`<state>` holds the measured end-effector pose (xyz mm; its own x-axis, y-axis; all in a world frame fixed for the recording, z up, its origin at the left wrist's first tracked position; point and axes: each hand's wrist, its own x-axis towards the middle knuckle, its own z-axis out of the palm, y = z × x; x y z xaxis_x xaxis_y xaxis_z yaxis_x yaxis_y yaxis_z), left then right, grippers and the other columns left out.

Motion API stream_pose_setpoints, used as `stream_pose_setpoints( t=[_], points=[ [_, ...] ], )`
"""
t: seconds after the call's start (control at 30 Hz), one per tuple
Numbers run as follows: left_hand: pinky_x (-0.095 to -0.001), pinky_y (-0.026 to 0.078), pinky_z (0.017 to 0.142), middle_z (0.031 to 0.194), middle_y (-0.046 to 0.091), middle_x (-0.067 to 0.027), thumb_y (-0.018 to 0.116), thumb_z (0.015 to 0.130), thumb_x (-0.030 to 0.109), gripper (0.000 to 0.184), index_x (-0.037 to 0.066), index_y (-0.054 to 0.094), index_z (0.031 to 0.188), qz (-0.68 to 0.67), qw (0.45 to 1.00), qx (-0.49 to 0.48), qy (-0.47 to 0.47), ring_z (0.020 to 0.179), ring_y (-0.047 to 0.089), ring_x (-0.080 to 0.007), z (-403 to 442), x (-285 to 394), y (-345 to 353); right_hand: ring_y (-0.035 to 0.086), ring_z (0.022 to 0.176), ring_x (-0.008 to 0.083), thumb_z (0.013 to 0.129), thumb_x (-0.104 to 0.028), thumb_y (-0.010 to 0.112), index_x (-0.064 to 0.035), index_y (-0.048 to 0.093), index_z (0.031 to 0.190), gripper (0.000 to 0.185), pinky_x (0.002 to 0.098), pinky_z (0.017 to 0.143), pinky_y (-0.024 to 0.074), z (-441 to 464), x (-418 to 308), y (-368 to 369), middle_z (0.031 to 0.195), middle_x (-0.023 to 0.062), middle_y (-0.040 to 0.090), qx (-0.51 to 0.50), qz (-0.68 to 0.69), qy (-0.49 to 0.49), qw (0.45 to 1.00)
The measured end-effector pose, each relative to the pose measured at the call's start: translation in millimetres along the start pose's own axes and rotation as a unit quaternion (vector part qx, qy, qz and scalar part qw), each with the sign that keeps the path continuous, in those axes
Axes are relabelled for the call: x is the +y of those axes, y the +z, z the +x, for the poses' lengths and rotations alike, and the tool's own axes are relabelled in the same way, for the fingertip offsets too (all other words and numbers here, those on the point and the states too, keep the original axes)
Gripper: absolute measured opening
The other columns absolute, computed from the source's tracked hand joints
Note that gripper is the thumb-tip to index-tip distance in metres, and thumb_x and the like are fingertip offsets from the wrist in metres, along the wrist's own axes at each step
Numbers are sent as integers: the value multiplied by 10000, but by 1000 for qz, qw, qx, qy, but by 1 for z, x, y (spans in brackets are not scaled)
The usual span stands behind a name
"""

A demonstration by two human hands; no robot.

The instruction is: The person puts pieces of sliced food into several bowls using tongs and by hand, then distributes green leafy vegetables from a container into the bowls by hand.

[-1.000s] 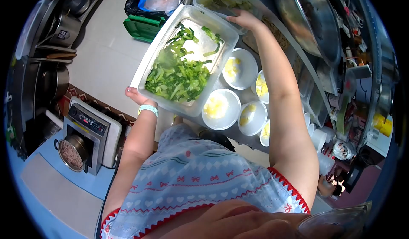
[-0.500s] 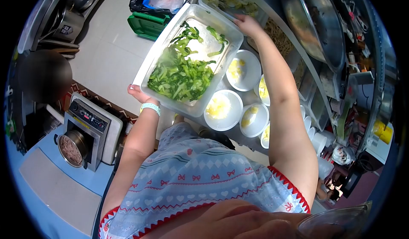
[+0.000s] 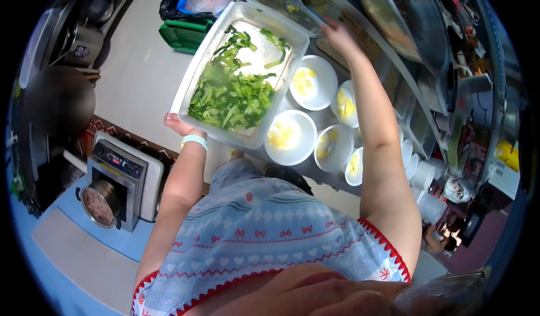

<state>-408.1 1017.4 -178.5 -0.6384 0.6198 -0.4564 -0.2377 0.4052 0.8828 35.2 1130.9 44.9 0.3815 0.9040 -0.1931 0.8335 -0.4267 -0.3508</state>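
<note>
My left hand (image 3: 181, 126) grips the near left corner of a translucent plastic container (image 3: 185, 85). Chopped cooked leafy greens (image 3: 230, 99) lie mostly in its near half, with bare bottom showing beyond. My right hand (image 3: 340, 33), slightly blurred, is closed on the handle of a pale fork-shaped utensil (image 3: 306, 7). The utensil's head is over a second container (image 3: 310, 33) with pale yellowish food pieces. Right of the greens, several white bowls (image 3: 313, 147) hold yellow bits, one bowl (image 3: 329, 99) standing nearest the container's right side.
A large metal bowl (image 3: 402, 23) stands far right. At left, a pot (image 3: 100, 203) of reddish-brown food sits by a cooker with a lit display (image 3: 118, 161). A bin with a green lid (image 3: 184, 34) is behind the container. A blurred round shape (image 3: 61, 96) is at far left.
My right hand has moved right, away from the greens container's rim, and the utensil now shows in it. My left hand keeps its hold. The whole view has shifted slightly.
</note>
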Motion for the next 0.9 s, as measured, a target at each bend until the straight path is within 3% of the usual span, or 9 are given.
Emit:
stream_pose_setpoints(
  t=[0.1, 0.27, 0.33, 0.47, 0.53, 0.67, 0.73, 0.83, 0.9],
  points=[
    [-433, 432, 958, 1246, 454, -191, 277, 1042, 341, 394, 39, 341, 1286, -171, 981, -62, -75, 1090, 516, -305, 48, -41, -8, 622, 1134, 308, 917, -418, 588, -139, 594, 1325, 494, 375, 968, 466, -18, -8, -6, 1234, 150, 651, 24, 19, 3, 1000],
    [-449, 440, 961, 1245, 484, -141, 325, 1013, 390, 414, 77, 393, 1274, -83, 991, -93, -55, 1102, 525, -287, 50, -33, 2, 649, 1065, 261, 920, -483, 592, -98, 548, 1367, 592, 374, 932, 496, -19, 24, 8, 1198, 148, 674, -39, 144, 15, 989],
    [-450, 450, 938, 1243, 509, -128, 364, 994, 383, 408, 84, 436, 1262, -9, 998, -60, -9, 1104, 540, -278, 38, -33, 20, 649, 802, 186, 907, -447, 618, -97, 584, 1336, 555, 342, 773, 528, -55, 45, -5, 979, 96, 717, -6, 191, 3, 981],
    [-453, 469, 893, 1241, 559, -104, 442, 957, 368, 397, 98, 520, 1237, 286, 949, 24, 129, 1107, 569, -261, 26, -22, 48, 524, 632, 54, 941, -241, 634, -95, 582, 1341, 429, 225, 583, 469, -135, 107, -20, 900, -9, 694, 5, 373, 44, 927],
    [-455, 479, 870, 1239, 584, -92, 481, 938, 361, 392, 105, 562, 1224, 526, 827, 77, 182, 1109, 584, -253, 20, -2, 43, 502, 625, 39, 950, -227, 620, -100, 566, 1358, 431, 211, 559, 448, -193, 156, -46, 895, -23, 685, 17, 389, 70, 918],
    [-458, 499, 824, 1237, 633, -67, 560, 901, 347, 385, 119, 647, 1199, 871, 443, 96, 189, 1112, 613, -236, 1, 20, 24, 493, 678, 27, 946, -237, 618, -100, 579, 1350, 428, 191, 584, 428, -321, 270, -91, 906, -36, 666, 89, 440, 180, 875],
    [-460, 509, 801, 1236, 658, -55, 599, 883, 339, 382, 126, 689, 1186, 949, 264, 41, 169, 1114, 627, -227, -15, 23, -1, 468, 672, 31, 949, -237, 608, -52, 562, 1354, 448, 182, 595, 415, -381, 323, -116, 924, -39, 661, 134, 438, 221, 861],
    [-449, 520, 763, 1123, 714, -71, 636, 869, 287, 323, 144, 718, 1147, 980, 70, -129, 131, 981, 698, -273, -58, 25, -27, 463, 641, 33, 948, -215, 606, -40, 543, 1368, 459, 187, 584, 410, -450, 405, -140, 882, -37, 650, 175, 406, 271, 855],
    [-450, 525, 765, 1131, 712, -83, 632, 876, 271, 291, 156, 730, 1124, 974, 110, -145, 133, 981, 702, -278, -138, 30, -34, 485, 626, 40, 933, -218, 620, -58, 554, 1360, 460, 199, 587, 427, -469, 462, -141, 883, -16, 670, 197, 363, 286, 865]
  ],
)
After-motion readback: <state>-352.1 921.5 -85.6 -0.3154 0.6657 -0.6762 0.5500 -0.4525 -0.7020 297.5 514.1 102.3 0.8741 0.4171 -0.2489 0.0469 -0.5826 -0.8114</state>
